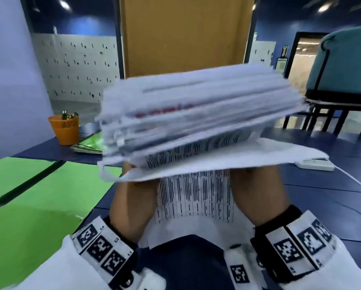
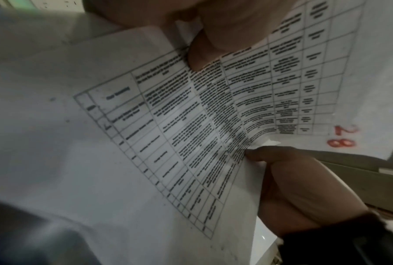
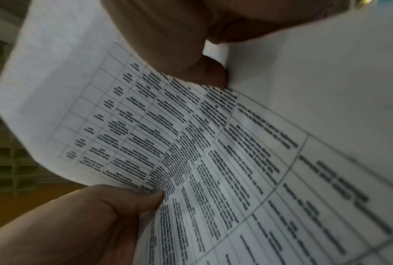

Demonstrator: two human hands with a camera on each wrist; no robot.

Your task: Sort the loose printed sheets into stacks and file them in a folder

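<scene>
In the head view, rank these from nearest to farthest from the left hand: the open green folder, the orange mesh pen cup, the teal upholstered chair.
From the left hand:
1. Open green folder, on the table just left of it.
2. Orange mesh pen cup, further back on the left.
3. Teal upholstered chair, far across on the right.

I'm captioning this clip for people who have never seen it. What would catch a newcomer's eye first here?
A thick, blurred stack of printed sheets fills the middle of the head view, raised above the dark blue table, with the left hand and right hand holding it from below. Next, the open green folder lying on the left, and the orange cup behind it.
</scene>
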